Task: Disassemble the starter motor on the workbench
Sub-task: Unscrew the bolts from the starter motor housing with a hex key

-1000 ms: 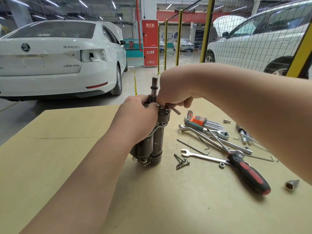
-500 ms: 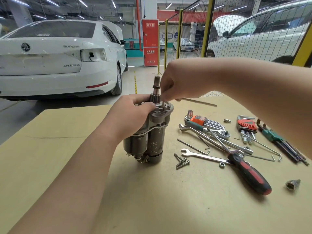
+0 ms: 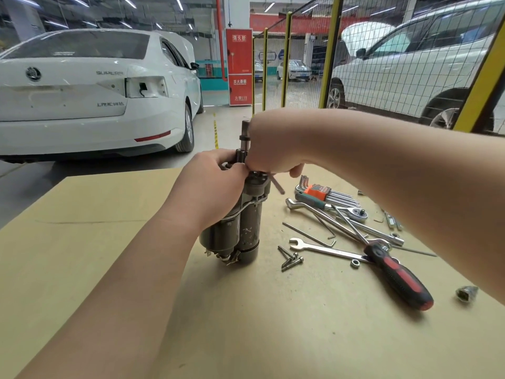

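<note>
The grey starter motor point(image 3: 247, 231) stands upright on the tan workbench point(image 3: 82, 255), its shaft pointing up. My left hand point(image 3: 216, 187) wraps around the motor's upper part from the left. My right hand point(image 3: 273, 149) sits over the motor's top and pinches a thin hex key point(image 3: 277, 184), whose free end sticks out down and to the right. The key's tip and the top face of the motor are hidden under my fingers.
Right of the motor lie loose bolts point(image 3: 291, 258), an open-end wrench point(image 3: 325, 248), a red-and-black screwdriver point(image 3: 399, 276), a ratchet point(image 3: 352, 213), an orange hex key set point(image 3: 319, 192), a nut point(image 3: 354, 263) and a socket point(image 3: 466, 293). A white car point(image 3: 90, 91) and mesh fence point(image 3: 382, 64) stand beyond.
My right hand has come back down onto the motor's top with the hex key, after lifting and swinging it out level to the right. My left hand kept its hold.
</note>
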The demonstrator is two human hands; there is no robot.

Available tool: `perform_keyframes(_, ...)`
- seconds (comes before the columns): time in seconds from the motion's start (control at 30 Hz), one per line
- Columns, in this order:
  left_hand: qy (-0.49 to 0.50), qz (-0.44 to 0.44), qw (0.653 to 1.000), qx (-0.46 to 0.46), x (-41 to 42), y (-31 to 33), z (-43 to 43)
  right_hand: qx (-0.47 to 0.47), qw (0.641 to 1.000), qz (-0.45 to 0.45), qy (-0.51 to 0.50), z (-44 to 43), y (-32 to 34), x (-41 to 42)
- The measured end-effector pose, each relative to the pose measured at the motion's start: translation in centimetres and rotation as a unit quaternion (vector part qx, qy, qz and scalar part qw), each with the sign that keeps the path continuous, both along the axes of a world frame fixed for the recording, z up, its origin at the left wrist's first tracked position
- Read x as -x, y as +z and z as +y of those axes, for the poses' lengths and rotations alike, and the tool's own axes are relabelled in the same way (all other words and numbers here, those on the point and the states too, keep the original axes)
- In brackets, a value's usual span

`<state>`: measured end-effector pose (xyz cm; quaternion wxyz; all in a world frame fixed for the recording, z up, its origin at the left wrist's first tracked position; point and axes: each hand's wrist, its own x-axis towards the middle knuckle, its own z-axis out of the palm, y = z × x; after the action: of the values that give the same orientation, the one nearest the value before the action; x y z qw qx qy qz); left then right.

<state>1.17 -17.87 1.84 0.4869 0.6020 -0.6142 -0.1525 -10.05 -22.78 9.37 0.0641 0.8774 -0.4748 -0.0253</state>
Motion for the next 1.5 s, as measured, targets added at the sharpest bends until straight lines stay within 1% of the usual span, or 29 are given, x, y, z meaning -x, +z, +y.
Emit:
perform_keyframes(0.1,-0.021,-0.006,1.0,-0.001,-0.1,0.2,0.2,0.024,0.995,0.066,0.066,0.2,0.9,0.5)
perform_keyframes(0.17,-0.043,-0.014,0.999,-0.001,-0.2,0.3,0.4,0.072,0.984,0.099,0.129,0.3,1.2,1.1)
perform_keyframes(0.27,-0.063,-0.017,0.998,0.007,-0.5,0.2,0.3,0.129,0.962,0.102,0.218,0.5,1.0,1.9)
perform_keyframes(0.33,-0.071,-0.014,0.997,0.006,-0.7,0.2,0.3,0.134,0.955,0.086,0.249,0.4,0.9,2.4)
perform_keyframes(0.4,-0.072,-0.005,0.997,0.002,-0.9,0.2,0.3,0.118,0.965,0.047,0.229,0.4,1.1,2.8)
perform_keyframes(0.47,-0.066,0.012,0.998,-0.004,-0.9,0.2,0.4,0.102,0.978,0.014,0.181,0.4,1.1,2.9)
perform_keyframes(0.6,-0.041,0.019,0.999,-0.003,-0.4,0.3,0.6,0.081,0.991,0.03,0.098,0.7,0.4,2.3)
perform_keyframes(0.7,-0.021,0.001,1.0,-0.004,0.1,0.3,0.6,0.047,0.998,0.003,0.05,0.8,0.3,1.6)
perform_keyframes(0.8,0.004,-0.005,1.0,-0.016,0.3,0.2,0.4,0.011,1.0,-0.007,0.022,0.8,0.6,0.8)
perform_keyframes(0.87,0.018,-0.012,1.0,-0.023,0.3,0.0,0.3,0.005,1.0,0.004,0.013,0.8,0.7,0.3)
perform_keyframes(1.07,0.023,0.0,0.999,-0.023,0.4,-0.1,0.0,0.037,0.999,0.017,0.026,1.1,0.6,0.4)
perform_keyframes(1.2,0.017,-0.001,1.0,-0.022,0.4,-0.1,0.0,0.095,0.991,0.025,0.094,1.1,0.3,1.2)
perform_keyframes(1.23,0.014,-0.004,1.0,-0.021,0.4,-0.1,0.1,0.095,0.988,0.024,0.115,1.1,0.4,1.5)
perform_keyframes(1.3,0.003,-0.002,1.0,-0.015,0.3,0.0,0.2,0.065,0.987,0.018,0.149,1.0,0.7,2.1)
perform_keyframes(1.37,-0.006,0.006,1.0,-0.013,0.1,0.1,0.4,0.04,0.985,0.015,0.165,0.8,0.8,2.4)
perform_keyframes(1.5,-0.021,0.018,1.0,-0.014,0.1,0.3,0.5,0.048,0.984,0.009,0.173,0.3,0.6,2.5)
